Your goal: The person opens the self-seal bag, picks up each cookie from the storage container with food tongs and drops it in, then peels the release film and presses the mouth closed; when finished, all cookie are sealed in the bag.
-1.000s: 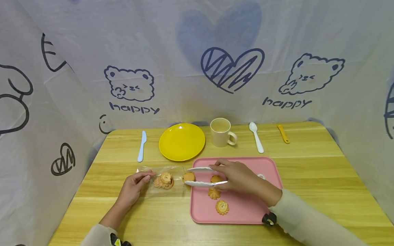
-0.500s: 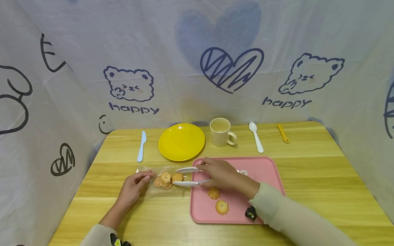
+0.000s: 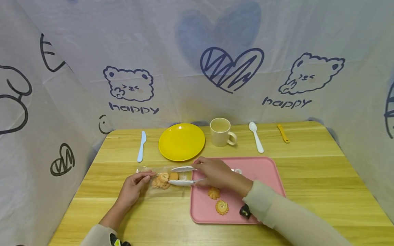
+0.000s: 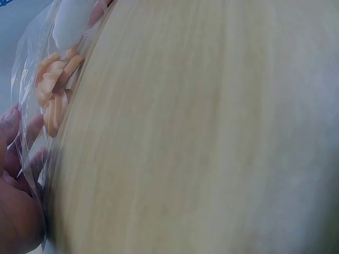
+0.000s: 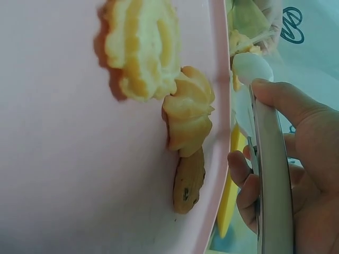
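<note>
Clear plastic bag (image 3: 157, 169), one: at the fingertips of my left grip (image 3: 130, 189), which pinches its closed-looking end, mouth toward the tray. Film thin, glossy, see-through.

Tongs (image 3: 181, 169), one pair: held in my right grip (image 3: 215, 174), fingers and thumb on opposite arms; white heads, set apart, reach into the bag.

Round cookie (image 3: 173, 176), one: between the tongs' heads, inside the bag, beyond my right fingertips; golden brown. Whether both heads touch it, I cannot tell.

Piped cookies (image 3: 164, 178), several: heaped beside it, overlapping, exact count unclear; pale gold, ridged.

Pink tray (image 3: 255, 201), one, beneath my right grip. On it, three cookies: one ring-like with a scalloped edge (image 3: 222, 207), one pleated (image 3: 213, 193), one dark-flecked (image 5: 188, 182).

Behind, on the table (image 3: 307, 171): yellow plate (image 3: 181, 141), one; cream mug (image 3: 220, 135), one; white spoon (image 3: 257, 137), one; pale knife (image 3: 142, 147), one.
</note>
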Demonstrator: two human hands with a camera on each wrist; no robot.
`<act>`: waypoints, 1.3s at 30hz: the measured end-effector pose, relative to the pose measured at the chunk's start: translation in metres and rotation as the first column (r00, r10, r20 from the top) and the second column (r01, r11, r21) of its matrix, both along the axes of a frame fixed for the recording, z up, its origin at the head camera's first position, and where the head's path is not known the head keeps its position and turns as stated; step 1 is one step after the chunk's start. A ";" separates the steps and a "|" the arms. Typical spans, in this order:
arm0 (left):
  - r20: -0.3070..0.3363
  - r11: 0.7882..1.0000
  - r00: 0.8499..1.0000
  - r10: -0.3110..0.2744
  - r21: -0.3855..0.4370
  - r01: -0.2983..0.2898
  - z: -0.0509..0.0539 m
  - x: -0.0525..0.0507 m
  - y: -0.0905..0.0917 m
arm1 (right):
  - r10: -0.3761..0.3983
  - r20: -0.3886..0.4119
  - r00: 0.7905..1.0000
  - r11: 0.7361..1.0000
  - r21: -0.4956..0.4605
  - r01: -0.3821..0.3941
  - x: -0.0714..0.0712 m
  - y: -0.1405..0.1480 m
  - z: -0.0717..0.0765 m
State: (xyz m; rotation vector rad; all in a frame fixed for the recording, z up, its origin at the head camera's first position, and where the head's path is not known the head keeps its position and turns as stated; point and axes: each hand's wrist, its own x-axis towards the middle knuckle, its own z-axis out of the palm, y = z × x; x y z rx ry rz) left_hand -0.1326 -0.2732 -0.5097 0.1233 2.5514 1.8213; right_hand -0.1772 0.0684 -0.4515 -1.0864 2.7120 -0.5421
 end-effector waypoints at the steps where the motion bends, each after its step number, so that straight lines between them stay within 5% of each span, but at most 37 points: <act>1: 0.002 1.000 1.000 -0.001 -0.002 0.001 0.000 0.000 0.000 | -0.001 0.001 1.000 1.000 0.003 0.001 0.000 -0.001 0.000; 18: 0.001 1.000 1.000 -0.001 -0.006 0.001 0.001 0.000 0.001 | -0.034 0.009 0.999 0.999 0.002 0.034 0.004 0.003 -0.002; 33: 0.032 1.000 0.999 0.005 -0.013 -0.005 0.003 0.001 0.002 | -0.061 -0.030 0.998 0.998 0.009 0.061 0.014 0.031 0.003; 39: 0.026 1.000 1.000 0.000 -0.017 0.001 0.004 0.001 0.002 | -0.090 0.013 0.996 0.996 -0.009 0.091 0.018 0.044 0.007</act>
